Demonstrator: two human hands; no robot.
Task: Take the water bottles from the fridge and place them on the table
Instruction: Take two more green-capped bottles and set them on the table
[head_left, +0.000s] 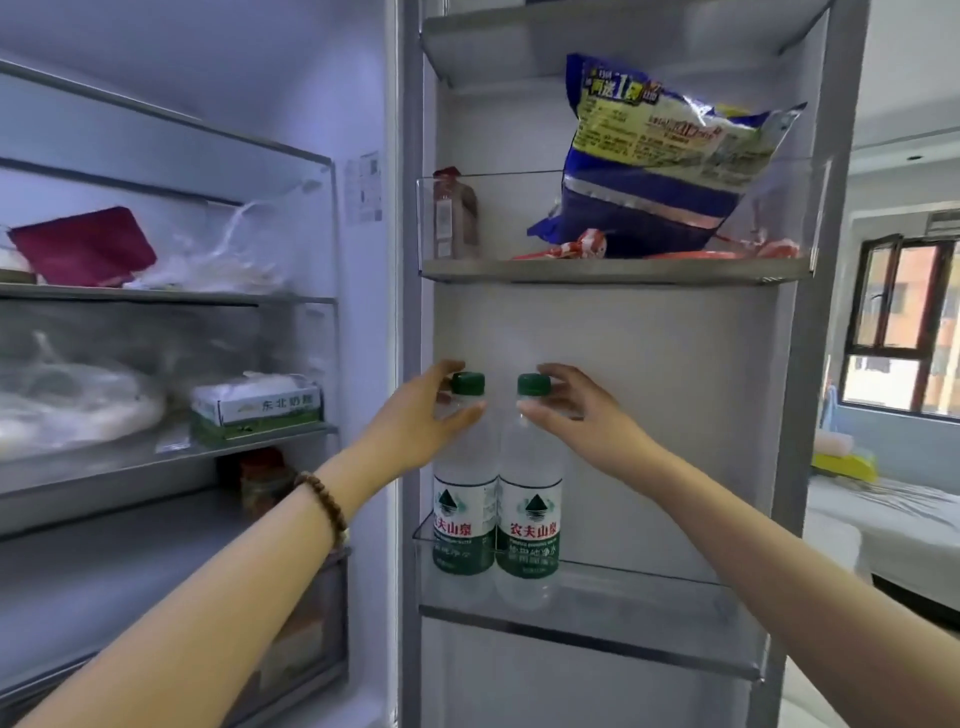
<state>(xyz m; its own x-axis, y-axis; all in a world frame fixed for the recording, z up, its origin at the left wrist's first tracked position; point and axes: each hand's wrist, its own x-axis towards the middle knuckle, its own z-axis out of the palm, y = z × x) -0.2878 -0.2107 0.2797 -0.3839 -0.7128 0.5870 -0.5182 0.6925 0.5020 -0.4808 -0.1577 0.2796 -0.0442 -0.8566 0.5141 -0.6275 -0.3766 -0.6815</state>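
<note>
Two clear water bottles with green caps and green-and-white labels stand upright side by side in the lower door bin (649, 587) of the open fridge. My left hand (415, 421) wraps the neck of the left water bottle (464, 525), thumb in front and fingers behind the cap. My right hand (576, 410) holds the neck of the right water bottle (530, 525) in the same way. Both bottles rest on the bin floor. A bead bracelet (324, 504) is on my left wrist. No table is in view.
Above the bottles, an upper door bin (613, 270) holds a big blue-and-yellow bag (660, 156) and red packets. To the left, the fridge shelves carry a green-and-white box (257, 408), a red pouch (83, 247) and bagged food. A bed (893, 519) and a window lie to the right.
</note>
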